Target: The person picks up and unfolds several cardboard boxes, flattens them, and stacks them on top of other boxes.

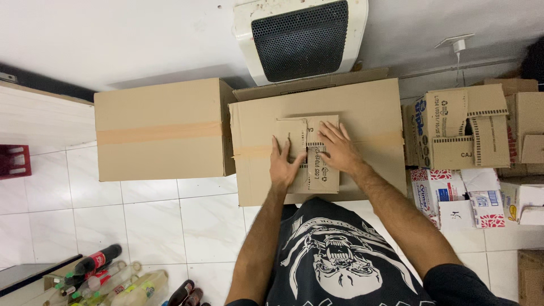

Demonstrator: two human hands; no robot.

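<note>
Centre frame: left hand (285, 167) and right hand (338, 148) pressed flat, grip wide and holding nothing, on small carton (310, 154) to pin its flaps shut. Resting atop big box (362, 110); taped box (161, 129) at left, bottles (96, 272) lower left.

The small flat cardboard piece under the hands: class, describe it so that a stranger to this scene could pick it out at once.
Start at the white heater on the wall. Directly below it stands a big taped cardboard box. On its top lies the small flat cardboard piece, pressed by the left hand and right hand. Unlike the plain boxes around it, it is thin, with interlocked flaps and dark printing.
</note>
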